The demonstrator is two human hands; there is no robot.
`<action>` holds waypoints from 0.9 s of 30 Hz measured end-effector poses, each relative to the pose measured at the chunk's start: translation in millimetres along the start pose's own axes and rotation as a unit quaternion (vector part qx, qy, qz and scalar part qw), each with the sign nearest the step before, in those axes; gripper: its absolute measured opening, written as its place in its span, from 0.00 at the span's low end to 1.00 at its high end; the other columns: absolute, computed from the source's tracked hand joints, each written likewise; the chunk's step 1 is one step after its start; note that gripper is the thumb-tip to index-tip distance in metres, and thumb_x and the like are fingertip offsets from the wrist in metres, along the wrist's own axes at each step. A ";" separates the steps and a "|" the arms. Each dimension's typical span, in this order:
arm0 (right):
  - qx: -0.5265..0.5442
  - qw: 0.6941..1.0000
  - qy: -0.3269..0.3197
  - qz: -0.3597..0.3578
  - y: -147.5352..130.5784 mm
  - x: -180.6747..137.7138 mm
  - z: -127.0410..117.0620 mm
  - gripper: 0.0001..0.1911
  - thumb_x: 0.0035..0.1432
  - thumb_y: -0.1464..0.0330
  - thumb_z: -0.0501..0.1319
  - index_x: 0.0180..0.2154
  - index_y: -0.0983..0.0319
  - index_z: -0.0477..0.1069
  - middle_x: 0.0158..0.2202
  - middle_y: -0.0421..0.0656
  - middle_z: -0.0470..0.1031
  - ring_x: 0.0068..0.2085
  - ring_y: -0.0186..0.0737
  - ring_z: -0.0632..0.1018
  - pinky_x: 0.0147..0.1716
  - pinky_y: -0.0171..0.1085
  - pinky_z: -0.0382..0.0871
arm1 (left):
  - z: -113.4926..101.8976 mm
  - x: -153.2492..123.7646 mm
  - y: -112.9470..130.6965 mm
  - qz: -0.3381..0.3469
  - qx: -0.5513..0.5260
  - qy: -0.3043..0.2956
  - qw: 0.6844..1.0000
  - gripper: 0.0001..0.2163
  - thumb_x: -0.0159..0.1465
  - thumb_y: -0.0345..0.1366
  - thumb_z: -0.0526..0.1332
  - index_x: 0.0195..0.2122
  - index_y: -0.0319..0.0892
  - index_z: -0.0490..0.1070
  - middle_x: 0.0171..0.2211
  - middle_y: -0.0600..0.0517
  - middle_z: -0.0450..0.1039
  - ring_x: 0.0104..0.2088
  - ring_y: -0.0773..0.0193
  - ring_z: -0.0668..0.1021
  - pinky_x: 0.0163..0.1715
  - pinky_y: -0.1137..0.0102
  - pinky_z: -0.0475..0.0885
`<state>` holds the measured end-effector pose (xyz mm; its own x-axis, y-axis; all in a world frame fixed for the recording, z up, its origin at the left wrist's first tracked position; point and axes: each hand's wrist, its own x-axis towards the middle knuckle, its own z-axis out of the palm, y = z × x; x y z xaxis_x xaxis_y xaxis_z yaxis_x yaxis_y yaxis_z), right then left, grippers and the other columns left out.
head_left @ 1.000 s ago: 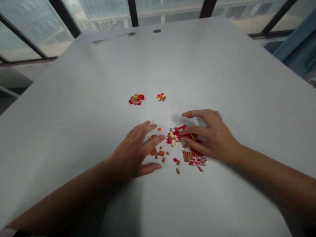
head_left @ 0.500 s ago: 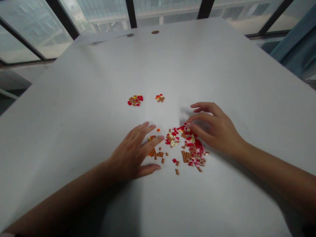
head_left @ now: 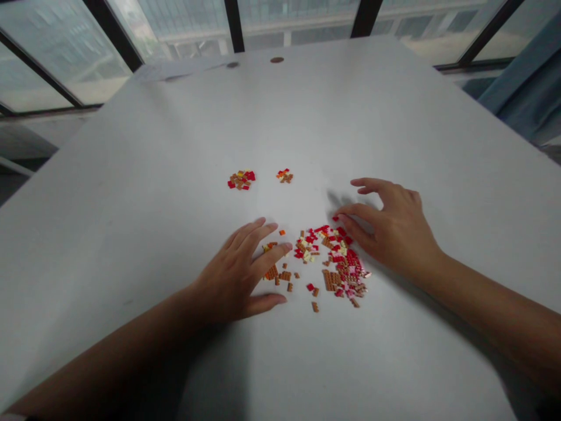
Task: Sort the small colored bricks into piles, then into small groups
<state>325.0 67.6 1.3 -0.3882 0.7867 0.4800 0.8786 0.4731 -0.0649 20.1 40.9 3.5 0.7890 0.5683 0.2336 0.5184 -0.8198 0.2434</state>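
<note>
A loose heap of tiny red, brown, cream and pink bricks [head_left: 335, 263] lies on the white table [head_left: 175, 146] in front of me. My left hand [head_left: 239, 275] rests flat and open at the heap's left edge, its fingers over a few brown bricks [head_left: 275, 272]. My right hand [head_left: 390, 225] is open with spread fingers, the fingertips touching the red bricks at the heap's upper right. Neither hand holds anything.
Two small sorted piles lie farther back: a red and brown pile [head_left: 241, 179] and a smaller pile [head_left: 284, 175]. A round cable hole [head_left: 276, 59] sits near the table's far edge. Windows with dark frames run behind; a blue-grey curtain [head_left: 521, 88] hangs at the right.
My right hand has slid right and back off the heap, uncovering the red and pink bricks it lay over. My left hand has stayed in place.
</note>
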 end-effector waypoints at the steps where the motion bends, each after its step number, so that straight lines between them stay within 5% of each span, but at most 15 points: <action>1: -0.006 1.000 0.006 -0.005 0.5 -0.1 -0.6 0.10 0.66 0.64 0.58 0.38 0.56 0.78 0.55 0.55 0.72 0.49 0.60 0.77 0.42 0.62 0.70 | -0.2 0.0 0.1 0.002 0.001 -0.001 1.000 0.32 0.64 0.50 0.64 0.65 0.38 0.59 0.65 0.31 0.57 0.68 0.36 0.58 0.62 0.41 0.62; 12: 0.027 0.999 -0.009 -0.034 13.5 6.1 4.8 0.08 0.65 0.64 0.60 0.36 0.54 0.79 0.52 0.51 0.75 0.47 0.54 0.78 0.40 0.56 0.71 | 0.6 0.9 0.4 0.001 -0.013 0.006 1.000 0.31 0.64 0.49 0.63 0.64 0.37 0.61 0.64 0.31 0.58 0.67 0.35 0.59 0.62 0.41 0.62; 20: 0.112 0.993 -0.029 -0.008 19.9 72.7 36.4 0.07 0.62 0.63 0.63 0.37 0.55 0.80 0.50 0.50 0.76 0.47 0.50 0.78 0.44 0.52 0.71 | 4.0 0.6 -1.2 0.000 -0.025 0.011 1.000 0.31 0.65 0.51 0.61 0.64 0.38 0.62 0.65 0.31 0.59 0.67 0.35 0.60 0.61 0.40 0.61; 27: 0.050 0.998 -0.009 0.045 11.5 100.7 65.7 0.12 0.64 0.63 0.58 0.37 0.54 0.81 0.47 0.48 0.79 0.45 0.51 0.77 0.42 0.53 0.66 | 4.2 1.6 -1.3 0.012 -0.025 0.014 1.000 0.31 0.65 0.53 0.60 0.64 0.37 0.62 0.64 0.30 0.60 0.67 0.35 0.61 0.61 0.41 0.61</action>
<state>277.7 178.3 -8.7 -0.3151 0.8340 0.4529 0.8781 0.4373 -0.1943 22.1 42.6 -0.5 0.7914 0.5509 0.2650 0.4822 -0.8290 0.2833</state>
